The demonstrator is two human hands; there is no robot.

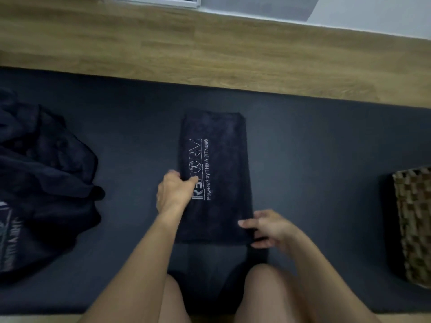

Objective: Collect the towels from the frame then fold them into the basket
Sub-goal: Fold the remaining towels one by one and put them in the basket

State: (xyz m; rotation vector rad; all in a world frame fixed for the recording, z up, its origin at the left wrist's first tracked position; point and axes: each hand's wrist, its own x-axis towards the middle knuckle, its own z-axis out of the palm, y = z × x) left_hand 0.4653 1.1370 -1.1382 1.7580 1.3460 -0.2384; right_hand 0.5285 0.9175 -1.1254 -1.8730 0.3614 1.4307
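Centrally, left grip [172, 190] sits at the left long edge of the folded towel [217, 159], fingers curled onto that edge, thumb lying across the pale lettering [197, 155]. It holds the towel, narrow. Right grip [268, 226] is at the towel's near right corner, thumb flat on top, fingers tucked at the edge below, pinching that corner. Both forearms reach in from the bottom of the view; bare knees [268, 290] sit just behind the towel's near edge.

Towel lies flat on the mat [303, 148], long side running away from the person, a neat narrow rectangle with square corners. Nothing lies between it and either neighbour.

Left, well apart: a loose pile of towels [46, 171], rumpled, pale print showing on one fold near the frame edge. Right, well apart: the basket [412, 224], only its near side in view, cut by the frame edge.

Beyond the mat runs the wooden floor [210, 54], then a pale wall [373, 15] at top right.

Materials: towel dark navy, soft nap, stitched or printed light text. Mat dark grey, smooth, matte. Basket woven in a brown and tan chequer, coarse strips. Floor light wood-grain planks. The picture is slightly blurred.
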